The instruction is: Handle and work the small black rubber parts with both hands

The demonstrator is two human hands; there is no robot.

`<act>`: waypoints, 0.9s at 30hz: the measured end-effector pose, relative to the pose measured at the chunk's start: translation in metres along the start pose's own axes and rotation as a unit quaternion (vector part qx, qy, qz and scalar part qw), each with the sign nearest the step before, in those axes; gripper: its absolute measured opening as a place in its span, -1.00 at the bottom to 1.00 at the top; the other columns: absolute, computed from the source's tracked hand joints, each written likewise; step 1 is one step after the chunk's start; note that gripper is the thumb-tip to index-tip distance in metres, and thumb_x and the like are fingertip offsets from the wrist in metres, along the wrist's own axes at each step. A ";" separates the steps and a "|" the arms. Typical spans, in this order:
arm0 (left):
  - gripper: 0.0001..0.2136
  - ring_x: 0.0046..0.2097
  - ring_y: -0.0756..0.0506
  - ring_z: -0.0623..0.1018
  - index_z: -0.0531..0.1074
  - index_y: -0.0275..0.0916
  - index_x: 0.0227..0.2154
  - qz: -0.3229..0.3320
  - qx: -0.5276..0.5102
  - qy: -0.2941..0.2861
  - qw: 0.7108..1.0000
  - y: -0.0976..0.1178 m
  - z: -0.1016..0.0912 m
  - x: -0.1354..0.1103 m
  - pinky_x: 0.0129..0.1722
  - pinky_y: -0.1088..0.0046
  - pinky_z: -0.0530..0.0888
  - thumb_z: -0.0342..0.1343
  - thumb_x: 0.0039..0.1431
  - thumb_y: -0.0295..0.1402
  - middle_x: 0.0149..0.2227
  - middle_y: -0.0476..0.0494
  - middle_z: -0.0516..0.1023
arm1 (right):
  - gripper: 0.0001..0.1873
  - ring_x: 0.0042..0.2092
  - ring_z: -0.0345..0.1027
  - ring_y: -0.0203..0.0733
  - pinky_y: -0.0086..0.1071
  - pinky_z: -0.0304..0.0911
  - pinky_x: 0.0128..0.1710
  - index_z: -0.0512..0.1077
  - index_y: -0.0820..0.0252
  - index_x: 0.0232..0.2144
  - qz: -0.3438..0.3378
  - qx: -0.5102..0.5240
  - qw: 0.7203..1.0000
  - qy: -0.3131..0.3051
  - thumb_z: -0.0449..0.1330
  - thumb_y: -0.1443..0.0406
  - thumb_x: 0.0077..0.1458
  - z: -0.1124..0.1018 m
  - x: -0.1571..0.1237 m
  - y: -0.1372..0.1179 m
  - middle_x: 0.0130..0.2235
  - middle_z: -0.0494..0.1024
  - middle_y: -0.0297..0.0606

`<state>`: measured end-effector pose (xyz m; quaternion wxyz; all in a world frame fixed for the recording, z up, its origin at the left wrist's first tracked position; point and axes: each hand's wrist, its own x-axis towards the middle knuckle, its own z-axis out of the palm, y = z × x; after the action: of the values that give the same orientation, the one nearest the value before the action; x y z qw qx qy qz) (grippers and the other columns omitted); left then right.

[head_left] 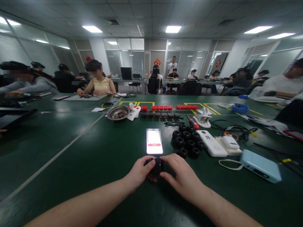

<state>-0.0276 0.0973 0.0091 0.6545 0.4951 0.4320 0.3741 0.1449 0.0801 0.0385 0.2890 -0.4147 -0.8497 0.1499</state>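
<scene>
Left of the hands (182, 173), the dark green bench (78, 164) offers a wide bare lane forward to a round steel bowl (112, 111). Straight ahead, a flat phone with a lit white screen (154, 149) lies low in the way. Forward right, clustered black round parts (186, 135) block passage, then a long white rectangular device (211, 143) and a light-blue rounded box (261, 164).

On the table (94, 157), just before the phone (154, 143), a round part (158, 166) sits between the left hand (140, 168) and the right hand (181, 171). Right of the phone lies a cluster (190, 144), then, farther right, a slab (213, 145) and a box (261, 165). Behind the phone runs a strip (163, 115); behind, to its left, a bowl (113, 117).
</scene>
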 end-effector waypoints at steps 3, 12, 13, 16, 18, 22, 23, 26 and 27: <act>-0.52 -0.59 0.01 0.45 0.31 -0.37 -0.29 0.000 -0.005 0.009 1.000 -0.001 0.000 0.001 -0.59 0.51 0.34 0.11 -0.14 -0.03 -0.49 -0.09 0.44 | -0.63 -0.12 0.25 -0.13 -0.22 0.17 -0.10 0.28 0.18 -0.13 -0.016 0.003 1.000 0.004 0.17 0.38 -0.05 -0.002 -0.001 -0.002 -0.16 0.41 -0.20; -0.50 -0.58 0.01 0.45 0.31 -0.37 -0.28 -0.002 0.003 0.007 1.000 0.002 0.002 -0.001 -0.59 0.51 0.35 0.13 -0.16 -0.03 -0.46 -0.10 0.43 | -0.82 -0.27 0.32 -0.13 -0.24 0.24 -0.26 0.38 0.23 -0.27 0.051 -0.034 0.998 -0.009 0.11 0.30 0.04 0.001 0.000 0.000 -0.33 0.46 -0.20; -0.49 -0.59 0.01 0.45 0.30 -0.37 -0.28 0.000 0.001 0.005 1.000 0.001 0.001 0.000 -0.60 0.51 0.35 0.12 -0.17 -0.01 -0.47 -0.10 0.43 | -0.81 -0.26 0.32 -0.13 -0.24 0.25 -0.25 0.37 0.23 -0.25 0.043 -0.029 0.999 -0.009 0.12 0.32 0.02 0.001 0.000 0.000 -0.32 0.46 -0.19; -0.45 -0.62 0.00 0.45 0.29 -0.38 -0.27 0.004 -0.007 0.006 1.000 -0.002 0.000 0.002 -0.62 0.52 0.33 0.11 -0.18 0.02 -0.50 -0.10 0.44 | -0.69 -0.18 0.29 -0.14 -0.23 0.22 -0.16 0.31 0.22 -0.17 0.006 -0.009 1.000 0.000 0.15 0.38 -0.04 0.000 0.000 0.000 -0.22 0.44 -0.18; -0.48 -0.61 0.01 0.45 0.30 -0.38 -0.27 0.002 -0.009 0.010 1.000 -0.002 0.000 0.002 -0.62 0.52 0.33 0.12 -0.17 -0.01 -0.50 -0.09 0.44 | -0.64 -0.13 0.27 -0.14 -0.22 0.20 -0.11 0.28 0.21 -0.13 -0.008 -0.004 1.000 0.001 0.16 0.40 -0.05 -0.001 -0.001 -0.001 -0.17 0.43 -0.19; -0.54 -0.58 0.01 0.45 0.32 -0.36 -0.29 0.008 -0.001 0.013 1.000 -0.001 0.000 -0.001 -0.58 0.51 0.36 0.13 -0.14 -0.06 -0.47 -0.08 0.44 | -0.66 -0.13 0.28 -0.11 -0.19 0.19 -0.12 0.29 0.22 -0.12 0.017 -0.008 1.000 0.004 0.14 0.32 0.00 -0.002 0.000 -0.003 -0.17 0.43 -0.16; -0.55 -0.57 0.01 0.46 0.32 -0.36 -0.29 0.009 0.001 0.009 1.000 0.000 0.000 -0.001 -0.58 0.51 0.36 0.14 -0.14 -0.07 -0.46 -0.08 0.44 | -0.68 -0.15 0.29 -0.11 -0.18 0.21 -0.14 0.30 0.23 -0.13 0.030 -0.011 0.999 0.004 0.14 0.30 0.01 -0.002 0.000 -0.003 -0.19 0.44 -0.16; -0.53 -0.55 0.00 0.47 0.32 -0.36 -0.29 0.005 0.006 -0.005 1.000 0.000 0.000 -0.002 -0.56 0.50 0.37 0.14 -0.15 -0.06 -0.43 -0.10 0.44 | -0.74 -0.21 0.31 -0.12 -0.19 0.24 -0.19 0.34 0.24 -0.19 0.047 -0.011 0.999 -0.009 0.12 0.28 0.03 0.000 0.000 -0.001 -0.25 0.46 -0.17; -0.52 -0.55 0.00 0.47 0.32 -0.36 -0.28 0.005 0.007 -0.008 1.000 0.000 0.000 -0.001 -0.56 0.50 0.37 0.14 -0.16 -0.04 -0.43 -0.11 0.44 | -0.74 -0.22 0.32 -0.12 -0.21 0.24 -0.20 0.34 0.23 -0.19 0.043 -0.007 0.999 -0.012 0.13 0.29 0.02 0.001 0.000 0.000 -0.25 0.46 -0.17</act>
<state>-0.0278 0.0959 0.0097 0.6527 0.5047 0.4269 0.3700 0.1441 0.0800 0.0383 0.2689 -0.4508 -0.8359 0.1608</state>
